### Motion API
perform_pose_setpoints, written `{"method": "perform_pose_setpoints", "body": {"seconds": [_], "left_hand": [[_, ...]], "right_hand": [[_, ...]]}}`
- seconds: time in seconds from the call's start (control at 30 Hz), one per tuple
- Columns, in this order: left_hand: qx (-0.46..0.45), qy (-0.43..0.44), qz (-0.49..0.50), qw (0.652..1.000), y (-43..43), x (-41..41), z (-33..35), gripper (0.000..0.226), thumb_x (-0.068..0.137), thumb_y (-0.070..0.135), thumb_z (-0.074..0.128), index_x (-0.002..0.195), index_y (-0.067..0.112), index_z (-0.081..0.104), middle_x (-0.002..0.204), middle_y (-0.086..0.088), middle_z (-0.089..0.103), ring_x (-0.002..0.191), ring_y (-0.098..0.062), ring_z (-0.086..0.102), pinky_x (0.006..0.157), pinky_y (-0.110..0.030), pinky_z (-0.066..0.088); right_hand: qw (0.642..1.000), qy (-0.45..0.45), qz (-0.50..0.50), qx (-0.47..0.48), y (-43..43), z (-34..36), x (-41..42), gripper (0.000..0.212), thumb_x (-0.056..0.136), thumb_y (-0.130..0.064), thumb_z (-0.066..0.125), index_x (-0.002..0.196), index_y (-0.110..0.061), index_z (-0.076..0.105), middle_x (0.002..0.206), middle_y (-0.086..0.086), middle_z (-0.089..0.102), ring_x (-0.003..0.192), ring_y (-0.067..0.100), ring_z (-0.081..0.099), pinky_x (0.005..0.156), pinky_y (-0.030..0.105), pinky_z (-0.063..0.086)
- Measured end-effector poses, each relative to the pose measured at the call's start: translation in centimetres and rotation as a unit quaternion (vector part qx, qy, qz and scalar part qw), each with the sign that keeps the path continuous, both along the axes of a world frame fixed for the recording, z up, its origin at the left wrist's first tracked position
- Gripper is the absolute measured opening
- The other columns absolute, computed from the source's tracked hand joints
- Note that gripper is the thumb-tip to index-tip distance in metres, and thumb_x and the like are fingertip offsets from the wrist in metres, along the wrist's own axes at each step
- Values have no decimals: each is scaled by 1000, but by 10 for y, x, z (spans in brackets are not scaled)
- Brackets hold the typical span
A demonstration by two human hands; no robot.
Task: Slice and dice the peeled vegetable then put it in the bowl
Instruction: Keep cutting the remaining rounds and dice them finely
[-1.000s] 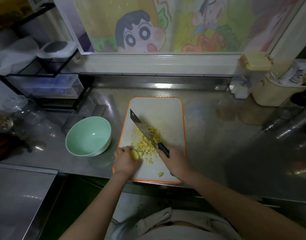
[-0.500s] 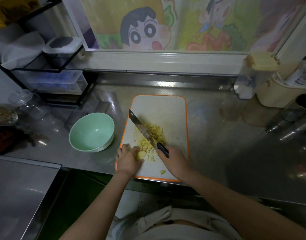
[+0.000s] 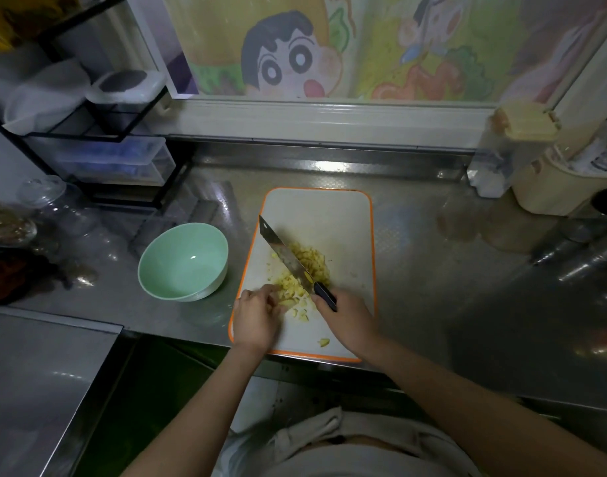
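Chopping goes on: R hand still wrapped round the black handle of the knife, blade slanted across the diced yellow veg mid cutting board, same as 0.5 s ago. L hand has slid fwd, fingertips at the pile's near edge. It's blurred, so I can't tell if it pinches a chunk. Mint bowl sits just left of board.

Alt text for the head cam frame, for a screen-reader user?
A right hand chops diced yellow vegetable with a knife on an orange-rimmed white cutting board, while the left hand holds a vegetable chunk beside the blade. An empty green bowl sits left of the board on a steel counter.
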State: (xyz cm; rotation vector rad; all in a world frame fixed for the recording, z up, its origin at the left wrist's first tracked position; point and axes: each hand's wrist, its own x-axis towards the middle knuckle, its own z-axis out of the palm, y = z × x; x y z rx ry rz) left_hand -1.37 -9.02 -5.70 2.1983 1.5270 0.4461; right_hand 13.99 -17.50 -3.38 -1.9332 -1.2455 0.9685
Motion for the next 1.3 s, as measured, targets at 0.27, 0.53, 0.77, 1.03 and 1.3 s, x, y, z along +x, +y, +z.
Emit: {"method": "perform_pose_setpoints", "body": {"seconds": [0.27,0.53,0.77,1.03,1.3], "left_hand": [[-64,-153,164,972,18,-17,1,3,83,13,66,81,11,64,77,-3,63,80,-28,61,76,-33,46],[-164,-84,178,967,16,-21,-19,23,86,13,61,108,6,62,110,-16,56,106,-34,50,88,-27,32],[-163,-109,169,966,7,-9,-17,32,85,10,63,114,0,54,118,-22,54,105,-33,51,87,-29,37],[-168,-138,215,952,0,-6,-17,27,88,14,59,109,0,49,108,-22,59,103,-37,56,84,-35,40],[-157,-167,222,948,0,-4,-10,20,90,10,56,107,1,50,103,-21,63,100,-36,58,80,-34,41]], "right_hand": [[999,51,11,6,2,-1,-11,39,97,-35,47,62,-20,39,54,-2,34,48,11,35,43,16,24],[996,48,26,-65,2,-11,-38,32,98,-36,43,75,-17,51,61,-3,41,55,9,40,51,22,28],[994,-6,14,-104,2,-16,-35,39,100,-35,39,64,-23,38,61,-3,40,53,7,38,48,21,27],[996,-7,2,-84,3,-14,-18,38,100,-37,39,66,-20,41,62,-1,43,53,10,42,49,24,30],[994,-21,23,-102,-2,-19,-32,33,100,-38,38,87,-12,53,71,1,49,74,20,53,65,31,40]]}}
